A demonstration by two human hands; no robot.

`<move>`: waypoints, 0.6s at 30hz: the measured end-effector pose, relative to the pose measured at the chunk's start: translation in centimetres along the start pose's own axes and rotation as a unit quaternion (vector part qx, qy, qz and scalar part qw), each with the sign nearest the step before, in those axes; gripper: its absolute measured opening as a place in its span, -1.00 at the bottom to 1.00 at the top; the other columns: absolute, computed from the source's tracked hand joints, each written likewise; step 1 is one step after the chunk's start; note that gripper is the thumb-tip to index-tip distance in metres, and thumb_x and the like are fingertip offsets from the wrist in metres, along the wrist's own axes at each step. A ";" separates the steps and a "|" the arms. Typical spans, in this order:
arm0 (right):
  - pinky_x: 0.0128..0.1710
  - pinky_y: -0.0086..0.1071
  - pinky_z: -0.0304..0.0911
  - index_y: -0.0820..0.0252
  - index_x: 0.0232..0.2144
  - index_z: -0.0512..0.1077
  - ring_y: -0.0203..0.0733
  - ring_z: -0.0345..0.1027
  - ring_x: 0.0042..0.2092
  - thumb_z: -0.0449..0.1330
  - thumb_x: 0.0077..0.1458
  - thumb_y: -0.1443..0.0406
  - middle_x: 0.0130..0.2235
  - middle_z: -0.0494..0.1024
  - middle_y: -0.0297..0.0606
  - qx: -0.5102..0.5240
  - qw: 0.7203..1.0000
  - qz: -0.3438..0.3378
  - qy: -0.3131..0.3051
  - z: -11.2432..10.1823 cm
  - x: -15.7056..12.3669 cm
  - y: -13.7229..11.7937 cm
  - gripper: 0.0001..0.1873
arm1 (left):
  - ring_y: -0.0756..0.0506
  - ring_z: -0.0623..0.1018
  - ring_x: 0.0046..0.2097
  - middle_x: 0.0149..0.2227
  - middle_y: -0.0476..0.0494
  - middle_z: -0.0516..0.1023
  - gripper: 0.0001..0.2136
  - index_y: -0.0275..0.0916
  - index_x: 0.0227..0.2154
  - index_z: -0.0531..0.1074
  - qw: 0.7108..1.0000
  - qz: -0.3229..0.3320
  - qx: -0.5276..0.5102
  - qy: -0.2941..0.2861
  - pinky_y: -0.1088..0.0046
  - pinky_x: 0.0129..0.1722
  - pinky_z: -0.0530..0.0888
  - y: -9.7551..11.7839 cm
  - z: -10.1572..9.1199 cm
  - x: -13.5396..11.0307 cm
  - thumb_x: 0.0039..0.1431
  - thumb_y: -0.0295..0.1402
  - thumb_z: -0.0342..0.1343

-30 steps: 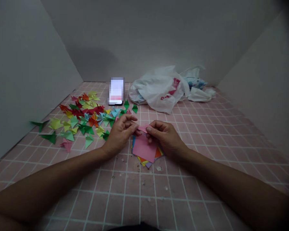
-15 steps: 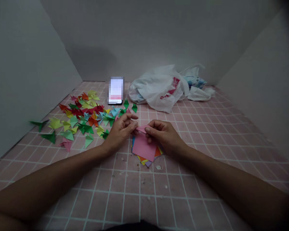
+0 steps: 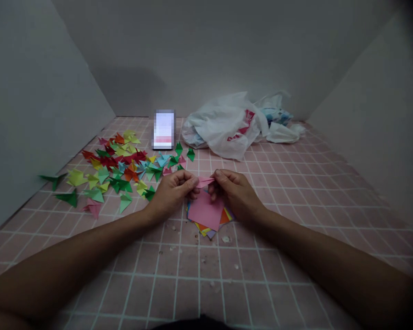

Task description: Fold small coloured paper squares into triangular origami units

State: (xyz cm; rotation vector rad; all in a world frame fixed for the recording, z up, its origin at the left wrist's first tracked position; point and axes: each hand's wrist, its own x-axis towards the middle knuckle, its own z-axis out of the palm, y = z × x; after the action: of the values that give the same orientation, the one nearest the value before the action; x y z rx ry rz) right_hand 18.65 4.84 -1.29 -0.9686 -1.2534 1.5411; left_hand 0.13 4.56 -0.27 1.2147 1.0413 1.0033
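A small folded piece of pink origami paper (image 3: 204, 182) is stretched between my two hands, just above a stack of square paper. My left hand (image 3: 179, 185) pinches its left end between thumb and curled fingers. At the other end, my right hand (image 3: 232, 188) grips it the same way. Below lies the paper stack (image 3: 205, 213), a pink sheet on top, with orange, yellow, blue and purple corners fanning out underneath. My fingers hide both ends of the folded piece and the stack's upper edge.
Folded paper cranes (image 3: 119, 162) in many colours spread over the left side. A lit phone (image 3: 163, 130) with a blurred screen stands behind them. Crumpled white plastic bags (image 3: 223, 126) lie at the back, against the wall. Walls enclose the pink tiled surface (image 3: 296, 206).
My left fingers, partly spread before, have curled in around the left end of the folded pink paper. The piece now shows more openly between my hands. The view has shifted slightly.
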 end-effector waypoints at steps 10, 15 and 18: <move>-0.48 -0.46 0.21 0.20 -0.43 0.42 -0.38 0.34 -0.54 0.37 0.01 0.16 -0.50 0.50 -0.42 0.018 1.000 -0.006 -0.006 0.5 -0.2 0.1 -0.74 | 0.04 0.49 -0.50 -0.50 0.01 0.52 -0.73 -0.27 -0.42 0.42 0.999 -0.013 -0.030 -0.003 0.49 -0.44 0.45 -0.5 0.0 0.0 0.08 -0.15 0.28; -0.50 -0.45 0.21 0.20 -0.45 0.42 -0.38 0.34 -0.54 0.36 0.02 0.16 -0.51 0.50 -0.42 0.008 1.000 -0.010 -0.001 0.5 -0.1 0.2 -0.74 | 0.05 0.48 -0.52 -0.51 0.02 0.51 -0.70 -0.27 -0.41 0.41 0.998 -0.020 -0.053 -0.017 0.51 -0.47 0.43 -0.5 0.1 0.1 0.04 -0.14 0.31; -0.51 -0.46 0.21 0.20 -0.47 0.40 -0.39 0.34 -0.55 0.36 0.03 0.14 -0.52 0.49 -0.42 0.000 1.000 -0.012 0.000 0.5 -0.1 0.2 -0.72 | 0.05 0.48 -0.52 -0.51 0.01 0.52 -0.69 -0.29 -0.42 0.41 0.999 -0.016 -0.046 -0.015 0.52 -0.47 0.42 -0.4 0.1 0.1 0.04 -0.14 0.32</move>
State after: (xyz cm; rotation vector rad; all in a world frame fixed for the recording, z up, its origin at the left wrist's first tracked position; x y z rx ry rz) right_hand 18.17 4.56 -1.41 -0.9507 -1.2614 1.5215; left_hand 0.28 4.57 -0.72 1.1319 0.9763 0.9949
